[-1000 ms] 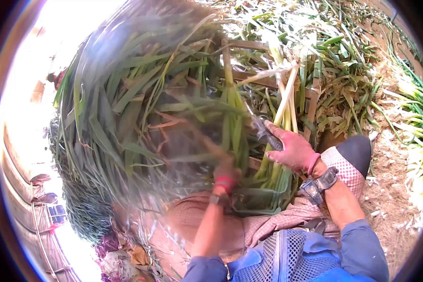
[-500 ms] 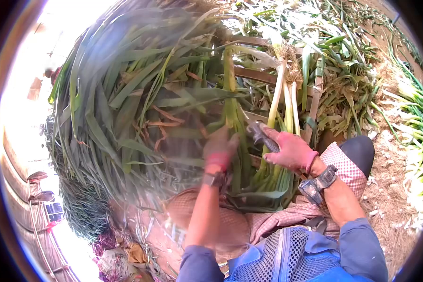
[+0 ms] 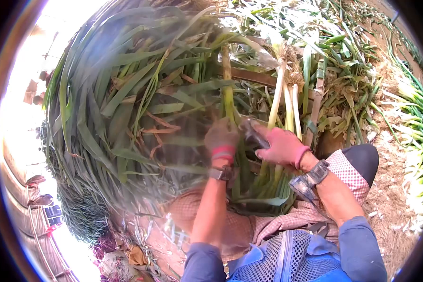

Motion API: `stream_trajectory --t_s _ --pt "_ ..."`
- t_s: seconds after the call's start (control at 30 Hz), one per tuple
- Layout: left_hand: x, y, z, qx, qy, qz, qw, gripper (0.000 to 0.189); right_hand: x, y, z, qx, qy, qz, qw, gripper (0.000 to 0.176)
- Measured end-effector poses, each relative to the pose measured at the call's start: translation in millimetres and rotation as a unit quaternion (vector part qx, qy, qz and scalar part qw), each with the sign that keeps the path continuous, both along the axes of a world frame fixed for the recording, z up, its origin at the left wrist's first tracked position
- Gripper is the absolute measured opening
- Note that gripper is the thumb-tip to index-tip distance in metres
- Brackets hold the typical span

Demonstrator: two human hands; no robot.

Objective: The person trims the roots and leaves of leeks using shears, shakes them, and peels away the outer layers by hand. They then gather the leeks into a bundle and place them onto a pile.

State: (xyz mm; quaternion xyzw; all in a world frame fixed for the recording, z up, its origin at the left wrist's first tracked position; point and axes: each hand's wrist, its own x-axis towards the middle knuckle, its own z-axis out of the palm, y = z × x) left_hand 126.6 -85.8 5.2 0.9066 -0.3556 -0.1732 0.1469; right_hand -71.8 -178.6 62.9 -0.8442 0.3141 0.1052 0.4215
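My left hand (image 3: 222, 134), in a pink-cuffed work glove, is closed on a green onion stalk (image 3: 228, 91) that rises upright above the fist. Close to its right, my right hand (image 3: 286, 146), also gloved, grips a dark-handled tool (image 3: 256, 134) whose tip points toward the stalk. Blur over the tip means I cannot tell the tool's kind. Beyond the right hand, pale trimmed green onions (image 3: 277, 96) lean against a wooden slat (image 3: 316, 101), their roots at the top. Below the hands, more green leaves hang over my lap.
A tall heap of long green onions (image 3: 103, 108) fills the left. Loose leaf scraps (image 3: 348, 94) pile up behind on the right. Along the far right lies a row of cleaned green onions (image 3: 416, 155), beside root litter (image 3: 385, 197) on the ground. A wooden crossbar (image 3: 254, 76) runs behind the stalk.
My left hand has shifted slightly up and right along the stalk. My right hand and the tool have moved a little left, closer to it.
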Motion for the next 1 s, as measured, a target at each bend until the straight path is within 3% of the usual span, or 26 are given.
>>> stream_trajectory --t_s 0.07,0.17,0.37,0.63,0.9,1.0 --pt "-1 -5 -9 0.03 -0.095 -0.037 0.994 0.05 16 -16 -6 -0.007 -0.014 -0.016 1.0 0.088" --pt "0 -13 -11 0.033 -0.105 -0.019 0.994 0.056 42 -38 -6 -0.036 0.01 -0.021 0.999 0.086" --pt "5 -27 -15 0.107 -0.038 -0.021 0.993 0.072 85 -82 -13 -0.09 0.011 -0.05 0.995 0.084" --pt "4 -26 -17 0.126 -0.036 -0.024 0.991 0.072 129 -127 -18 -0.125 0.037 -0.07 0.989 0.084" --pt "1 -23 -20 0.122 -0.03 -0.039 0.991 0.081 98 -110 -23 -0.088 0.02 -0.062 0.994 0.08" --pt "3 -21 -27 0.091 0.058 0.002 0.994 0.081 59 -81 -8 -0.038 0.018 -0.047 0.998 0.086"
